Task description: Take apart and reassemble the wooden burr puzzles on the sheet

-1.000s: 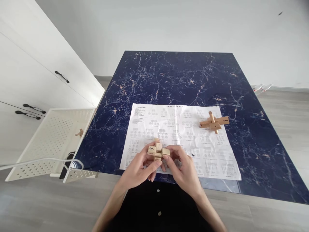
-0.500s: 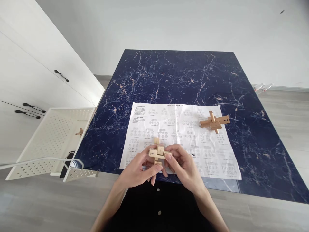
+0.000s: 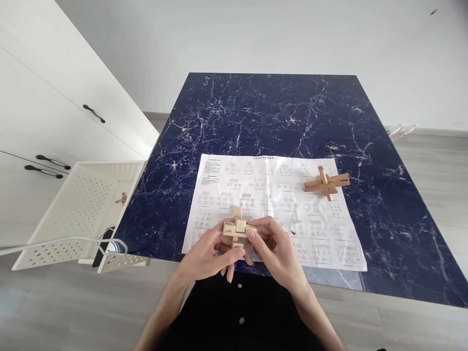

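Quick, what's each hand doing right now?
Left hand: closed around the left side of the light wooden block puzzle.
Right hand: closed on the puzzle's right side, thumb pressed against it.

Your blue marbled rectangular table
White rectangular paper sheet, on its near part; pale wooden block cross, between your left hand and right hand; brown wooden cross, across the sheet's right edge; white perforated panel, left.

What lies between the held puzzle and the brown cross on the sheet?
The head view shows the right hand against the puzzle, then printed sheet up to the cross; a small dark spot lies near the hand.
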A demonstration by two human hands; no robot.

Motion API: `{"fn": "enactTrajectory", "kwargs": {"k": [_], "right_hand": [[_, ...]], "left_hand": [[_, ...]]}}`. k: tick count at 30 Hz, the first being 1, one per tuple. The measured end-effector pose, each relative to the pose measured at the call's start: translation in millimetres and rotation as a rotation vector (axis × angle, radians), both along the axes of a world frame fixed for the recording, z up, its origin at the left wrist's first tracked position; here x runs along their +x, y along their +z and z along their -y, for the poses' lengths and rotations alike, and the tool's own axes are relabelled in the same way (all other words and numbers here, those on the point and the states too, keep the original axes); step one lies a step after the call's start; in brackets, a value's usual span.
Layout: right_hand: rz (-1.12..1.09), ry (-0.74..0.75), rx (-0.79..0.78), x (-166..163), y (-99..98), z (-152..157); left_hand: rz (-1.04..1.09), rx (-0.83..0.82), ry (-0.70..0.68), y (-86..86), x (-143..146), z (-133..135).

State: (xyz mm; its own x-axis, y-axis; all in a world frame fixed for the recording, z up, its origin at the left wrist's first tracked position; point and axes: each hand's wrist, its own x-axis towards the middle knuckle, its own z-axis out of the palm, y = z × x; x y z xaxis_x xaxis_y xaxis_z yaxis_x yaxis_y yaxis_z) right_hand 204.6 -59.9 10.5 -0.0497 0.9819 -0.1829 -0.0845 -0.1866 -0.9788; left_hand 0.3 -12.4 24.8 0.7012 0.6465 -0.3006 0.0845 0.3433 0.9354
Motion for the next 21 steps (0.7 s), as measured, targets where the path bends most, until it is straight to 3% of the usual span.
{"fn": "enactTrajectory", "kwargs": {"k": [17,21], "right_hand": [[-0.074,-0.016,-0.056,-4.9,5.5,-1.8],[-0.102,0.008,-0.081,-3.2,7.6,-7.1]], "left_hand": [[-0.030,0.028,0.023,-1.1,-0.3,0.9],[0.065,0.017,0.033,-4.1,-0.4,2.0]]}}
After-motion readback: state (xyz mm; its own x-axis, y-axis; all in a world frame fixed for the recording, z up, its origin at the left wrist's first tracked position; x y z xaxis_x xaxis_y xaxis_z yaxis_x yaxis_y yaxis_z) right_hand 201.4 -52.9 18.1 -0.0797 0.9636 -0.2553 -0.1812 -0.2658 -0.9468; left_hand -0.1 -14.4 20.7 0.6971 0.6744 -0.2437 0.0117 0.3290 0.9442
